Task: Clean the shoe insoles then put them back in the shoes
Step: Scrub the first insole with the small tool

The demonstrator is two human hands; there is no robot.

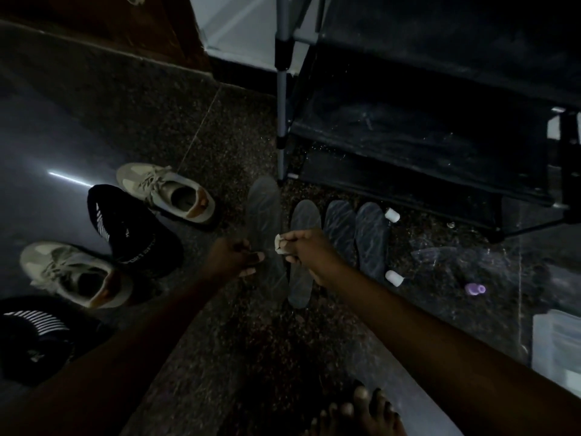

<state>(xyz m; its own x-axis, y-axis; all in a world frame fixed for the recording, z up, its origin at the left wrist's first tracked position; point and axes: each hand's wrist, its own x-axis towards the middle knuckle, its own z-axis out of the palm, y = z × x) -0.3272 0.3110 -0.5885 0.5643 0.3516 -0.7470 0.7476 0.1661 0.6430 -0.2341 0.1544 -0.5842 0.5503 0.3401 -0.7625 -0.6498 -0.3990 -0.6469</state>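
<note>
Before the black rack (424, 136) we see two pale sneakers (169, 193) and two black shoes (132, 231) at left on the floor, four dark insoles (372, 234) in a row, our left hand (235, 256) lying on the leftmost, its grip unclear, our right hand (308, 250) pinching a small white wad (280, 245) above the second

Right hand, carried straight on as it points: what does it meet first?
Most likely the leftmost insole, just past the white wipe the right hand pinches; depth is unclear.
</note>
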